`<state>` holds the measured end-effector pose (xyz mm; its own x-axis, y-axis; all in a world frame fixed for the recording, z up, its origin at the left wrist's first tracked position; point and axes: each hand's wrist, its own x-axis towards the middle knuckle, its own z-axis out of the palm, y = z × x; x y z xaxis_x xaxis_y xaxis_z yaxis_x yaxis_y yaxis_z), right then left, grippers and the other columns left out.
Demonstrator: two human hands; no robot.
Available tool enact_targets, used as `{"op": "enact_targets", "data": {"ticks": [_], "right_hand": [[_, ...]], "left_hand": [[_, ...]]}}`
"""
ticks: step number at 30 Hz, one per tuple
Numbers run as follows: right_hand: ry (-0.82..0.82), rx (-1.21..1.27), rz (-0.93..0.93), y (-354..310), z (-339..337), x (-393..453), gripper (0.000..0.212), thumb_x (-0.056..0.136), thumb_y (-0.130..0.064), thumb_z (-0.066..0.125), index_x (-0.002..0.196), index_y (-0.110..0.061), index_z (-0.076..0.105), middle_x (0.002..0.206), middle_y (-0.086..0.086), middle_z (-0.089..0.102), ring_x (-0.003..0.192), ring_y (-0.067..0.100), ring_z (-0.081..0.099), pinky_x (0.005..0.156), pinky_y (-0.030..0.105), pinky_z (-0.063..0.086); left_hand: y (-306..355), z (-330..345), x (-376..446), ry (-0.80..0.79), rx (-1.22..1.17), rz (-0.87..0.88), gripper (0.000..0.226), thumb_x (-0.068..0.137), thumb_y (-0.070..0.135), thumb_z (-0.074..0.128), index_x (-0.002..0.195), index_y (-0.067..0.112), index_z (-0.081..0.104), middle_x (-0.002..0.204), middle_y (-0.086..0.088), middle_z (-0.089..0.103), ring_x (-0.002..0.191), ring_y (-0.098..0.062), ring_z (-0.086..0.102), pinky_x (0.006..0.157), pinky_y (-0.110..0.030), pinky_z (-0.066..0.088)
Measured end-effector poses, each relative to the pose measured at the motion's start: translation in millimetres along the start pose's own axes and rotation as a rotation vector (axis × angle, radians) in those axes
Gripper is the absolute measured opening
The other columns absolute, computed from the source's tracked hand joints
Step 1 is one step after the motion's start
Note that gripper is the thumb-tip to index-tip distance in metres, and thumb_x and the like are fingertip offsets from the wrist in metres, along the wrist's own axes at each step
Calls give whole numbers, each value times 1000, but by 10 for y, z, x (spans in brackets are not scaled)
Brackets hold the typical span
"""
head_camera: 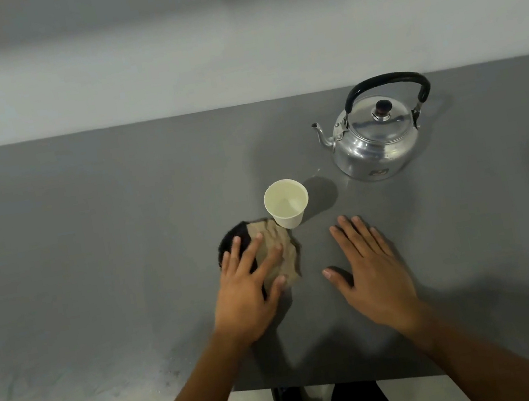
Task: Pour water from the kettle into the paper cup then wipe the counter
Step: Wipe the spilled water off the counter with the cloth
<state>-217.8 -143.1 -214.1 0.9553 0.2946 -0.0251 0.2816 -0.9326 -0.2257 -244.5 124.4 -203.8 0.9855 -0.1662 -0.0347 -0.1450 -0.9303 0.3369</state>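
Observation:
A silver kettle (375, 141) with a black handle stands upright at the back right of the grey counter (90, 245), spout pointing left. A white paper cup (286, 205) stands in front of it, to the left, with clear water visible inside. Just left of and below the cup lies a crumpled tan and black cloth (278, 250). My left hand (249, 286) lies flat on the cloth, fingers spread and pressing down. My right hand (371, 270) rests flat on the bare counter to the right of the cloth, fingers apart, holding nothing.
The counter's front edge (319, 380) runs just below my forearms, with pale floor and my dark trousers beyond it. A pale wall (232, 49) backs the counter. A wet glint (315, 171) shows on the counter between cup and kettle.

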Motion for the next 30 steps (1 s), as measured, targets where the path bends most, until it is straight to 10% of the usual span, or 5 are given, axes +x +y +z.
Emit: {"op": "enact_targets", "data": {"ticks": [5,30], "right_hand": [[10,24,-9,5,5,-11,80,100,-68,26,163,-21,14,172,0,10,158,17,-2,126,40,6],[-37,59,-1,22,-43,16,82,96,-73,19,163,-25,10,173,-2,6,158,18,-3,127,46,12]], "left_hand": [[-334,-71,-388,-64,13,179,54,102,62,40,154,53,29,170,19,12,159,-23,2,125,-52,19],[-17,-78,203,-24,10,-103,57,101,62,29,156,45,27,170,13,16,158,-31,-2,127,-50,10]]}}
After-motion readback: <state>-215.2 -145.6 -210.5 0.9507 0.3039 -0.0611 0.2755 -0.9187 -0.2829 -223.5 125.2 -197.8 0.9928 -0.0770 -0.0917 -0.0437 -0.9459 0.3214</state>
